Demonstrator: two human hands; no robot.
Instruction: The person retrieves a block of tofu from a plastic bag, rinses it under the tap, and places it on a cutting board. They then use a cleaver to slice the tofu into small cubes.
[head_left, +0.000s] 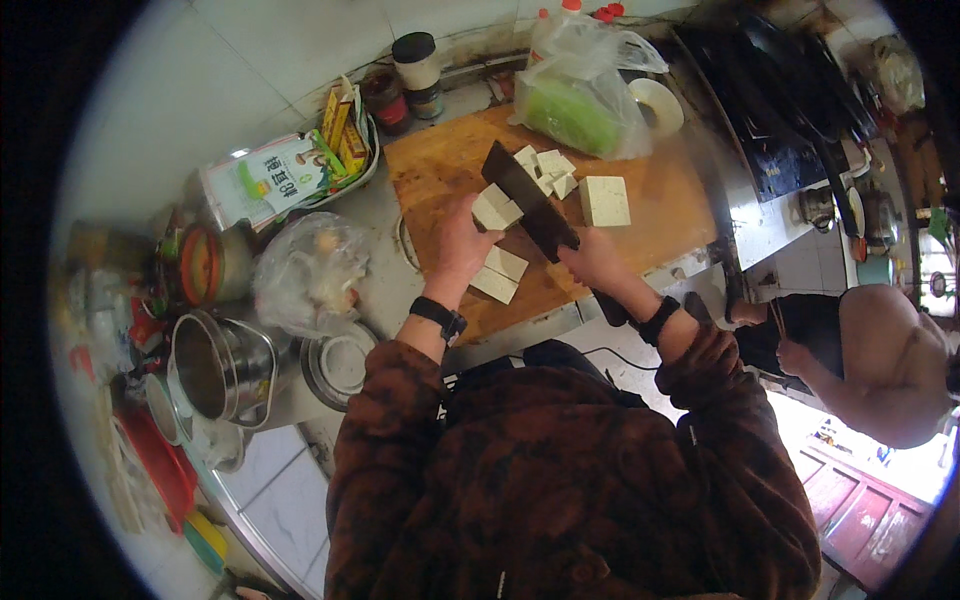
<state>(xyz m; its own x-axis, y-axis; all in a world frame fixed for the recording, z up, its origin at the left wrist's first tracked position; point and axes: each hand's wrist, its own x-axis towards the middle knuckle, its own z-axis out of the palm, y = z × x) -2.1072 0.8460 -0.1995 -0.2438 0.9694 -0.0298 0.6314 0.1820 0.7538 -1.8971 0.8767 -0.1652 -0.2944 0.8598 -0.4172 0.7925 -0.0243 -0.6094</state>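
Note:
My right hand (596, 264) grips a dark-bladed cleaver (529, 199), its broad blade slanting up and left across the board. Just left of the blade, my left hand (459, 244) holds a white tofu block (495, 208) between thumb and fingers; a cut line shows in it. Below that hand lies another tofu piece (499, 275), split by a line. Beyond the blade sit several small tofu cubes (553, 166) in a loose heap. A larger whole tofu block (604, 201) stands to their right. All of it rests on a wooden cutting board (660, 217).
A plastic bag with something green (577, 112) lies on the board's far edge, beside a white bowl (660, 105). Jars (416, 67) stand behind. Leftward are a clear bag (311, 270) and a steel pot (217, 367). A bare-shouldered person (877, 360) is at right, holding thin sticks.

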